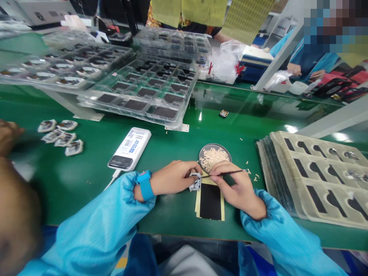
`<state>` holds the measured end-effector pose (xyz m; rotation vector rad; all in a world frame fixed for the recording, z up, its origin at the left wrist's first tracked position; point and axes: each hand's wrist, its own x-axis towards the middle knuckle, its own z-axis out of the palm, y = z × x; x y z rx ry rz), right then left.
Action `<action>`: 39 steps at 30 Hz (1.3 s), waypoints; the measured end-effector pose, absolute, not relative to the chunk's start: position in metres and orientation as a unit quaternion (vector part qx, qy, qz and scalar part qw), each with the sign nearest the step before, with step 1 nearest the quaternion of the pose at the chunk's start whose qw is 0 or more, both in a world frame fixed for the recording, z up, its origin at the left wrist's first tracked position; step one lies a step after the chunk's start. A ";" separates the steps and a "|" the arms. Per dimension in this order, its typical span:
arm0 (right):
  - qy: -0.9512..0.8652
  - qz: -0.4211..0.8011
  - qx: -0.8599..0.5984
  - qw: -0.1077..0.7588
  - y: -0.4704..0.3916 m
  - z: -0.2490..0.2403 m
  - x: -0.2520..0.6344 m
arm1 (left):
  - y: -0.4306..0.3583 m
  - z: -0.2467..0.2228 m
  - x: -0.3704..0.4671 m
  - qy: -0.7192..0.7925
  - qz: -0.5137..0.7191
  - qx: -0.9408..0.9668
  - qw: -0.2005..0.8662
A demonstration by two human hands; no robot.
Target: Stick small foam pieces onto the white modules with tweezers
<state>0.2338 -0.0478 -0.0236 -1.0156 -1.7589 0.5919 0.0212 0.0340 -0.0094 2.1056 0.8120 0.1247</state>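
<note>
My left hand point(175, 177) pinches a small light-grey part point(195, 181) between thumb and fingers, over the green table. In my right hand point(234, 186) are dark tweezers point(230, 173), their tip at the right side of the grey part. Just behind my hands sits a round dish point(215, 156) of small beige pieces, partly covered by my right fingers. Beneath and in front of the hands lies a black sheet with yellow edges point(212, 202). A few loose beige pieces point(256, 177) lie right of the dish.
A white power bank point(130, 149) with a cable lies left. Several white parts point(65, 138) are farther left, near another person's hand point(8, 136). Clear trays point(138, 92) stand behind; beige trays point(322, 180) are stacked right. A small square part point(224, 113) lies at the back.
</note>
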 end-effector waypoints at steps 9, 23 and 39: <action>-0.726 0.240 -0.420 0.490 -0.047 -0.025 0.233 | 0.034 -0.009 0.021 0.323 0.054 0.844 0.425; -0.729 0.248 -0.414 0.486 -0.047 -0.025 0.233 | 0.034 -0.010 0.021 0.326 0.053 0.841 0.430; -0.726 0.253 -0.416 0.486 -0.048 -0.024 0.234 | 0.034 -0.010 0.021 0.324 0.053 0.839 0.433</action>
